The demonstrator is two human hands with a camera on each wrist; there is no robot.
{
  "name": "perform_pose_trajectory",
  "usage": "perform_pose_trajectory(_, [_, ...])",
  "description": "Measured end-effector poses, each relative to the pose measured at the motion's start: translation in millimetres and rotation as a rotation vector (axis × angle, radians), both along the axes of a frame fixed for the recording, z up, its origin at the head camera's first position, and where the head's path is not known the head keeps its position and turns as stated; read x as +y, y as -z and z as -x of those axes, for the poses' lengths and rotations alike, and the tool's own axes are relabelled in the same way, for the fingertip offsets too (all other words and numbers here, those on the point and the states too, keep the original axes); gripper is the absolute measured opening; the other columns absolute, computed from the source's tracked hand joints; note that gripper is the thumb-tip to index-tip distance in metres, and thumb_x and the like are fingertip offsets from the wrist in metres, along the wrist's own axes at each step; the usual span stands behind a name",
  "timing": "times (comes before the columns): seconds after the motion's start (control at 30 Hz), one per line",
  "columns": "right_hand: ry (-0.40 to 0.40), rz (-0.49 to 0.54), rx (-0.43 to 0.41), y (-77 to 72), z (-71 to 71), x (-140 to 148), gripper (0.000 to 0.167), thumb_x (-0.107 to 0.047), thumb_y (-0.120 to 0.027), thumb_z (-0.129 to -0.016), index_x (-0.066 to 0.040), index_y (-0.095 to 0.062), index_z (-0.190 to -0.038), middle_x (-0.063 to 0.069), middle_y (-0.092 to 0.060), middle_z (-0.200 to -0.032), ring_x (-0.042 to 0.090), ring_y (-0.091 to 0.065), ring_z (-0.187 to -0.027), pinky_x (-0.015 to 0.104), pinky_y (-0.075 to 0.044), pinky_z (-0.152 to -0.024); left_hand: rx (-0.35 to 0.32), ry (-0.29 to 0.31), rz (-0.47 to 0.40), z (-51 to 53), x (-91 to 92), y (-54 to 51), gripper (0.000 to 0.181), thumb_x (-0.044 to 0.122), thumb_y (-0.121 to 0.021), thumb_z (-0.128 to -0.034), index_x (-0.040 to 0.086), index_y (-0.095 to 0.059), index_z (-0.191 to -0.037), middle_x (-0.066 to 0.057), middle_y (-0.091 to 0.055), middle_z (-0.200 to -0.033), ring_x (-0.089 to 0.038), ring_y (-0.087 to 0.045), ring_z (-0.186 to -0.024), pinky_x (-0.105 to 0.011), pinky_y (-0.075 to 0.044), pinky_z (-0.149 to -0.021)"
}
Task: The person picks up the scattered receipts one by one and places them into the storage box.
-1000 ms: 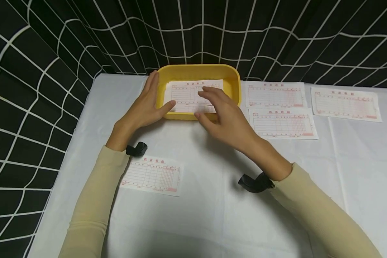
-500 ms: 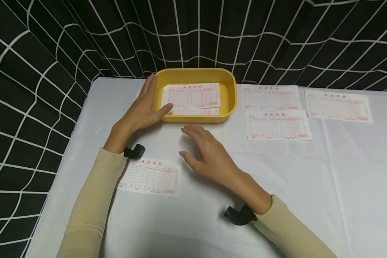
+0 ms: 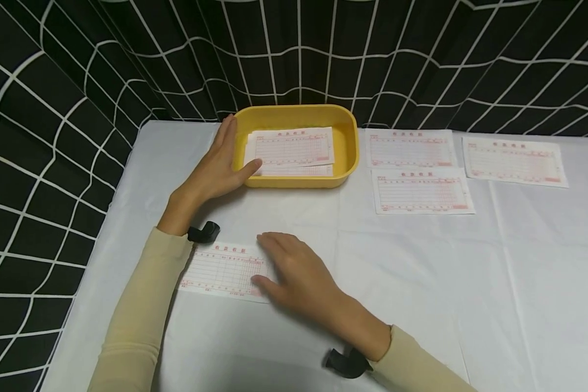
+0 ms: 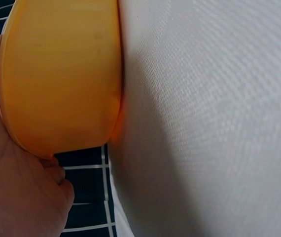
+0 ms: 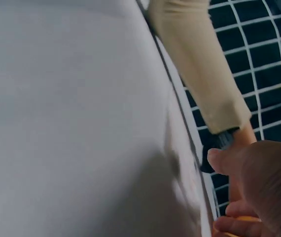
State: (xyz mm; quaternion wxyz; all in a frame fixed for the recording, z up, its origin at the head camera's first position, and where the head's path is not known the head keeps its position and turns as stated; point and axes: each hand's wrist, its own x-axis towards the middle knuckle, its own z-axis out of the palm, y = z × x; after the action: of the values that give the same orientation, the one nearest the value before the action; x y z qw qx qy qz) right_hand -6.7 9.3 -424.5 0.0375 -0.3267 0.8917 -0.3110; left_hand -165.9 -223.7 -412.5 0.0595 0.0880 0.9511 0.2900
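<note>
In the head view, my left hand [image 3: 215, 169] holds the left end of a yellow plastic basket [image 3: 299, 182], its thumb over the front rim and its fingers along the outer side. Several white receipt slips [image 3: 294, 148] with red print lie overlapped inside. The left wrist view shows the basket's yellow wall [image 4: 61, 74] close up beside the hand. My right hand [image 3: 294, 277] is at the right end of a single receipt slip [image 3: 220, 272], fingers extended and thumb apart, covering that end. Whether it touches the paper is hard to tell.
To the right of the basket lie three more receipt spots: an upper slip [image 3: 409, 148], a lower slip [image 3: 423, 191] and a far-right slip [image 3: 514, 161]. A white cloth [image 3: 411, 283] covers the table. Black curtain with white grid lines [image 3: 313, 54] stands behind and at the left.
My right hand has left the basket, moving down and leftward to the single slip. The left hand has kept its place on the basket. The camera view has shifted slightly.
</note>
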Motion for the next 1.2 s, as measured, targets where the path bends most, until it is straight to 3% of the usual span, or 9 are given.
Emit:
perform_pose_trajectory(0.27, [0.013, -0.070, 0.068, 8.0, -10.4, -4.1, 0.081, -0.040, -0.090, -0.085, 0.001, -0.058, -0.146, 0.014, -0.064, -0.145, 0.029, -0.059, -0.139, 0.042, -0.047, -0.120, 0.002, 0.000, 0.005, 1.7, -0.7, 0.6, 0.107, 0.060, -0.057, -0.0986, 0.015, 0.008, -0.171, -0.004, 0.010, -0.181, -0.024, -0.005, -0.168, -0.053, -0.021, -0.134])
perform_pose_trajectory(0.47, [0.002, -0.143, 0.087, 9.5, -17.0, -6.8, 0.079, -0.040, -0.085, -0.090, 0.001, -0.054, -0.150, 0.015, -0.063, -0.148, 0.031, -0.057, -0.143, 0.042, -0.044, -0.123, 0.004, -0.002, 0.008, 2.6, -1.1, 0.3, 0.108, 0.061, -0.057, -0.0984, 0.015, 0.008, -0.171, -0.004, 0.010, -0.181, -0.024, -0.004, -0.169, -0.053, -0.019, -0.134])
perform_pose_trajectory(0.6, [-0.003, -0.137, 0.085, 10.4, -20.1, -7.2, 0.077, -0.037, -0.083, -0.092, 0.001, -0.053, -0.152, 0.014, -0.064, -0.146, 0.030, -0.058, -0.142, 0.042, -0.047, -0.120, -0.006, -0.006, 0.006, 1.5, -0.8, 0.5, 0.108, 0.061, -0.057, -0.0982, 0.015, 0.009, -0.171, -0.004, 0.011, -0.181, -0.025, -0.004, -0.169, -0.053, -0.019, -0.135])
perform_pose_trajectory(0.83, [0.015, -0.046, 0.061, 13.7, -19.6, -8.7, 0.070, -0.030, -0.089, -0.086, -0.004, -0.061, -0.146, 0.006, -0.072, -0.125, 0.024, -0.065, -0.119, 0.039, -0.054, -0.105, -0.007, -0.010, 0.012, -0.1, -0.5, 0.3, 0.108, 0.059, -0.057, -0.0985, 0.015, 0.009, -0.171, -0.004, 0.011, -0.181, -0.025, -0.004, -0.169, -0.053, -0.020, -0.134])
perform_pose_trajectory(1.07, [0.055, 0.101, -0.122, 13.5, -17.0, -10.8, 0.056, -0.015, -0.088, -0.086, -0.008, -0.069, -0.138, -0.001, -0.072, -0.099, 0.012, -0.063, -0.087, 0.027, -0.055, -0.079, 0.002, -0.006, 0.005, -0.1, 0.7, 0.1, 0.107, 0.058, -0.058, -0.0985, 0.014, 0.007, -0.171, -0.004, 0.010, -0.181, -0.024, -0.005, -0.169, -0.053, -0.021, -0.134])
perform_pose_trajectory(1.2, [0.064, 0.155, -0.165, 13.9, -16.0, -10.3, 0.039, -0.005, -0.084, -0.088, -0.008, -0.075, -0.126, -0.003, -0.070, -0.088, 0.005, -0.056, -0.072, 0.018, -0.047, -0.066, -0.007, -0.008, 0.006, 0.0, 0.7, 0.6, 0.108, 0.059, -0.058, -0.0984, 0.014, 0.008, -0.171, -0.004, 0.011, -0.181, -0.024, -0.005, -0.169, -0.053, -0.020, -0.134])
